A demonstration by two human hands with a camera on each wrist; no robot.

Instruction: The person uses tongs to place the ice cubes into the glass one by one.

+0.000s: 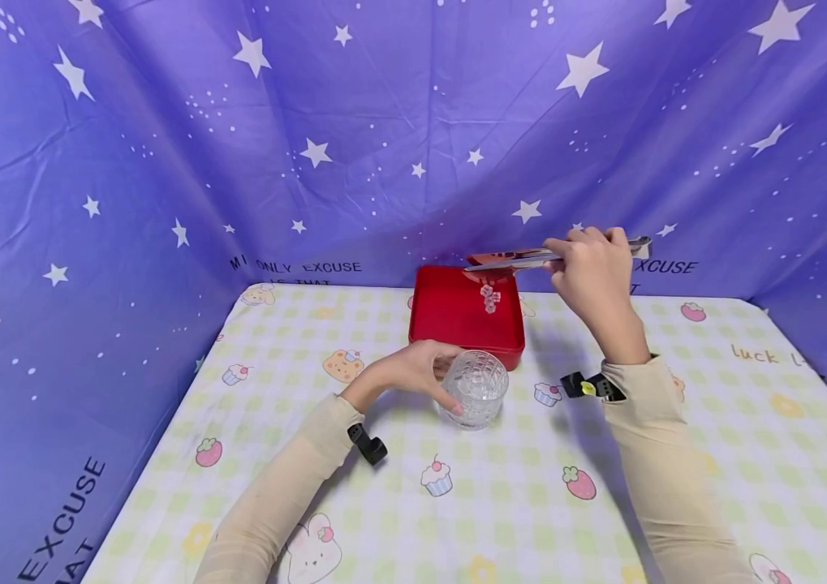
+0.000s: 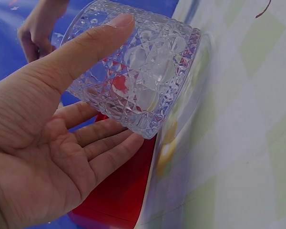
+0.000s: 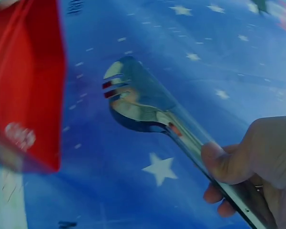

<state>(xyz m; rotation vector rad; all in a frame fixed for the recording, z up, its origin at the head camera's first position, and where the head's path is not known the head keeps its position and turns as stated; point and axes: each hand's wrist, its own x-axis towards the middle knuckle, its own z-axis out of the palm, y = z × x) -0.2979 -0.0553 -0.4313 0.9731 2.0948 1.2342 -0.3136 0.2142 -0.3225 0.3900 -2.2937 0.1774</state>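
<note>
On the tablecloth stands a clear cut-glass tumbler (image 1: 482, 391), its mouth upward. My left hand (image 1: 413, 369) grips its side, thumb on the near side and fingers at the far side, as the left wrist view shows with the tumbler (image 2: 133, 62). My right hand (image 1: 592, 272) holds metal serving tongs (image 1: 523, 260) above the far right corner of a red tray (image 1: 450, 316). The tongs' slotted, fork-like head (image 3: 133, 105) shows in the right wrist view. A small cluster of clear cubes (image 1: 489, 298) lies at the tray's right side, below the tongs' head.
The red tray sits just beyond the tumbler, near the table's back edge. A checked tablecloth (image 1: 355, 503) with printed cupcakes and strawberries covers the table. Purple-blue star-print cloth (image 1: 384, 122) hangs behind and at the sides.
</note>
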